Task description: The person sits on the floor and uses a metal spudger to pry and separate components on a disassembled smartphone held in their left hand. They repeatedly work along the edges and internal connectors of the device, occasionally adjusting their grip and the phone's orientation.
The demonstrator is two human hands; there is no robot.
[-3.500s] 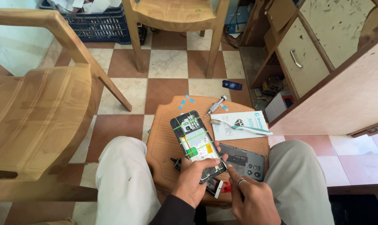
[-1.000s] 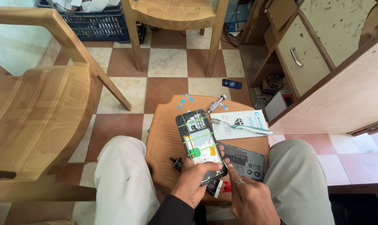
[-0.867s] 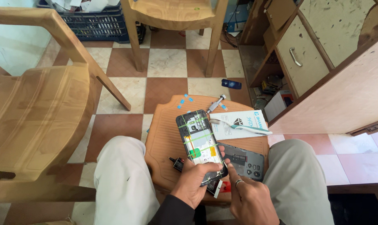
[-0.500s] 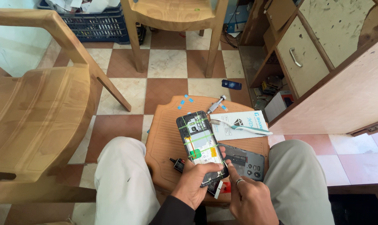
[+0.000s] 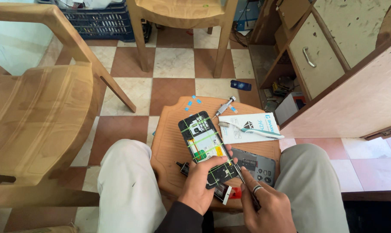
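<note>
My left hand [image 5: 204, 179] holds an opened phone [image 5: 204, 144] with its back off, wrapped in thin green bands, above a low wooden stool [image 5: 169, 142] between my knees. My right hand [image 5: 264, 207], with a ring on one finger, grips a thin metal tool [image 5: 232, 162] whose tip rests along the phone's right edge. Under the phone lie a dark phone back cover [image 5: 258, 164] and a small tube with a red cap [image 5: 225, 194].
On the stool lie a white card packet [image 5: 251, 125], a toothbrush [image 5: 251, 130], a small screwdriver [image 5: 223, 108] and blue bits [image 5: 191, 102]. Wooden chairs stand at left [image 5: 36, 112] and ahead [image 5: 182, 17]. A cabinet with a drawer [image 5: 316, 56] is at right.
The phone has been lifted and turned slightly in my left hand. My right hand with the thin tool has stayed at the phone's lower right edge.
</note>
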